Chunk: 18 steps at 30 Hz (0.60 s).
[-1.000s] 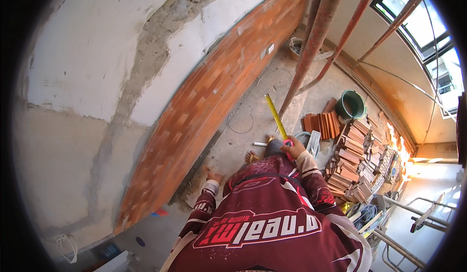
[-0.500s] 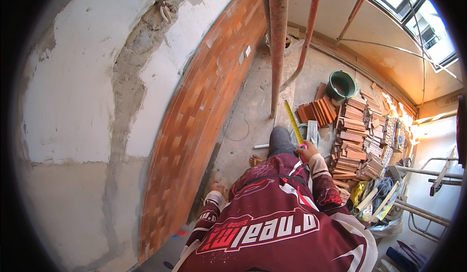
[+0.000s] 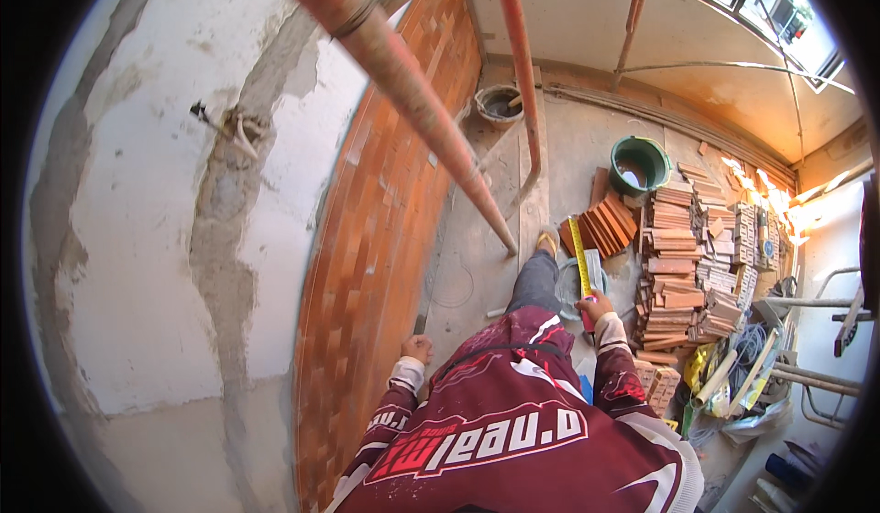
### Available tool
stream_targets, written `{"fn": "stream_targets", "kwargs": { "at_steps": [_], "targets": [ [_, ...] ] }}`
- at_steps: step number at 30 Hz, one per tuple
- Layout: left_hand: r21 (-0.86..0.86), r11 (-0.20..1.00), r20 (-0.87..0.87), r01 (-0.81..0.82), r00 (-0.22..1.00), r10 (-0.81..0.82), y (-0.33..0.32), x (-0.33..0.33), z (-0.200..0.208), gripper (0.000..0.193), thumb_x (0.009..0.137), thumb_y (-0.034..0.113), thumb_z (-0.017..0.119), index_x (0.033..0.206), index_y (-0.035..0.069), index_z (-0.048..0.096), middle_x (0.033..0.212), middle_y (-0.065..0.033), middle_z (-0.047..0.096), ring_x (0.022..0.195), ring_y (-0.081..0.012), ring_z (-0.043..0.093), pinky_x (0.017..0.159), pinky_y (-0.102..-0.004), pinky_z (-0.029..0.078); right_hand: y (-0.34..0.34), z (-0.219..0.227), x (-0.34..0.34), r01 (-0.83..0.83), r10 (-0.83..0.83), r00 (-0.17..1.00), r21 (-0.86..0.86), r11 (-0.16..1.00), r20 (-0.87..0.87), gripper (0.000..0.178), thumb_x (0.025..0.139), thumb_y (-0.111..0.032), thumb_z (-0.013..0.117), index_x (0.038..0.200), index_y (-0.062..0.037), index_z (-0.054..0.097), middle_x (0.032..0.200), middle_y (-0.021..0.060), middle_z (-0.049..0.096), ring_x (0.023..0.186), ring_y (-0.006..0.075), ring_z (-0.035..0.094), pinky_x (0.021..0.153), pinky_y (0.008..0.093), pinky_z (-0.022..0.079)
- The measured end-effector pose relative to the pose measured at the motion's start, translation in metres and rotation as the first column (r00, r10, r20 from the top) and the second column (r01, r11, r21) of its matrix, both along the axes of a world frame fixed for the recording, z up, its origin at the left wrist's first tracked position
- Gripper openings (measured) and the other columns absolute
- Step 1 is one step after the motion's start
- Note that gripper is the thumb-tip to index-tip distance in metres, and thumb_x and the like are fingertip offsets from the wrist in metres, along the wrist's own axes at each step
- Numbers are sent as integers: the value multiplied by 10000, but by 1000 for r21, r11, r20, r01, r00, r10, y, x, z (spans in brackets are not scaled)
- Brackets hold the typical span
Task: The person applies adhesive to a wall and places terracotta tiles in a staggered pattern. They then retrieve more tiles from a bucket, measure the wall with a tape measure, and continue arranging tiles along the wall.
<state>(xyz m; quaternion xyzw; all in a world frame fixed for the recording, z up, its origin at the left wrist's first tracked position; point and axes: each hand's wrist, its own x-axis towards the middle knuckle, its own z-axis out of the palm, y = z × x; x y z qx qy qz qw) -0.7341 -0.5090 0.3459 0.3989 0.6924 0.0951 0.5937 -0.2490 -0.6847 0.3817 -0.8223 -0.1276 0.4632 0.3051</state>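
Note:
My right hand grips a tape measure in front of my right thigh. Its yellow blade sticks out forward, the tip near a leaning row of reddish-brown tiles. My left hand hangs at my left side by the tiled wall, fingers loosely curled and nothing seen in them. That wall's lower part carries orange-brown brick-like tiles in staggered rows.
Slanted reddish scaffold poles cross close ahead. Beyond are a black bucket and a green bucket. Stacked tiles line the right, with bags and coiled cable nearer. Wires stick out of the grey-patched wall.
I have stepped forward; my shod foot now shows ahead. The scaffold pole looms nearer and leans left across the view. The tape measure stays in my right hand, blade extended.

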Motion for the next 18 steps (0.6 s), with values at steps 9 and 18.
{"fn": "stream_targets", "kwargs": {
  "at_steps": [9, 18],
  "targets": [
    [671, 732, 219, 115, 913, -345, 147, 228, 166, 407, 835, 163, 749, 1153, 22, 537, 1006, -55, 607, 940, -154, 581, 819, -306, 482, 115, -94, 135, 14, -45, 983, 167, 986, 179, 676, 664, -265, 788, 1228, 25, 556, 1063, 169, 649, 968, 267, 626, 866, 350, 485],
    [891, 363, 379, -274, 888, -261, 156, 335, 284, 482, 845, 281, 756, 1178, 15, 530, 1112, -105, 613, 993, -207, 609, 894, -384, 494, 237, -25, 232, -323, 297, 928, 88, 942, 226, 775, 647, -347, 784, 1318, -50, 532, 1174, 218, 636, 1109, 345, 609, 960, 389, 467]
  ]
}}
